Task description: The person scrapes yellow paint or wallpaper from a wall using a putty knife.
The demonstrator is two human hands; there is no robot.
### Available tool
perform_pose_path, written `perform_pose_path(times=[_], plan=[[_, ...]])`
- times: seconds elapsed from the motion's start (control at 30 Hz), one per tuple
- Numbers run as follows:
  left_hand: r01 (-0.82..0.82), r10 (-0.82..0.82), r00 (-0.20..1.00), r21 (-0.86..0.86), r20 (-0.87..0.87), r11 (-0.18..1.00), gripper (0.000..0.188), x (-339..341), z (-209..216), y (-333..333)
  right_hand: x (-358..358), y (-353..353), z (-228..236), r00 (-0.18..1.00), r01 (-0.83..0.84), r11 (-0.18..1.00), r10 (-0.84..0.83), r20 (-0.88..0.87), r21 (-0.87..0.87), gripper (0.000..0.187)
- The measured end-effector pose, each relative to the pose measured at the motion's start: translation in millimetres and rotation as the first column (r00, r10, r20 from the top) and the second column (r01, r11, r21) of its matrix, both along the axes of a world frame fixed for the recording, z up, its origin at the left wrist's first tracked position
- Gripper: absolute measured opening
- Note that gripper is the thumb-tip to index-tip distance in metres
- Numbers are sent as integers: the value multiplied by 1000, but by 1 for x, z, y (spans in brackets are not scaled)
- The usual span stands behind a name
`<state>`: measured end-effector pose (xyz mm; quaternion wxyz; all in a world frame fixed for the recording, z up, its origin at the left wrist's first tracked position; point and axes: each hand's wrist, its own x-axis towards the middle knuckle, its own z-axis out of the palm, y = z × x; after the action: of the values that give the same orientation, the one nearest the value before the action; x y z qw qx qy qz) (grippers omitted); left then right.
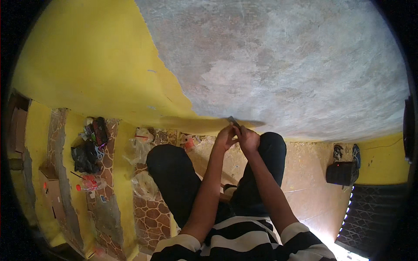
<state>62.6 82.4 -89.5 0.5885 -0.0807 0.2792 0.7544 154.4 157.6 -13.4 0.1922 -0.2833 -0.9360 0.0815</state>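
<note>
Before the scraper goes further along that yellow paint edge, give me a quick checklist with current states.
1. Both hands on the tool: left hand and right hand meet at the scraper: ok.
2. Blade at the paint line: its tip sits where the yellow paint meets the bare grey wall: ok.
3. Blade angle and sharpness: too small and blurred: cannot tell.
4. Stance: person crouches close, knees near the wall base: ok.
5. Surroundings: plastic bags and a bottle lie on the floor to the left, apart from the hands: ok.
</note>
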Motion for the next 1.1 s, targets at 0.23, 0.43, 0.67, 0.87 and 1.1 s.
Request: perform_pose_path(times=[0.23,0.43,0.67,0.87,1.1], plan=[[-61,53,995,-100,-82,993,25,-12,17,-19,-21,-16,-4,999,-22,998,20,-45,-51,32],[1,-3,999,-39,-53,999,29,7,25,1,2,3,2,1000,-11,1000,10,21,15,32],[19,-17,998,24,-59,1000,29,-7,3,-11,-11,-7,-8,1000,-26,1000,25,-17,-18,34],[-95,74,989,-175,-126,980,26,-14,36,-24,-25,-23,-11,1000,20,999,-20,0,-36,36],[-11,11,1000,19,-12,1000,29,1,23,-5,-4,-2,-4,999,-44,998,45,-11,37,30]])
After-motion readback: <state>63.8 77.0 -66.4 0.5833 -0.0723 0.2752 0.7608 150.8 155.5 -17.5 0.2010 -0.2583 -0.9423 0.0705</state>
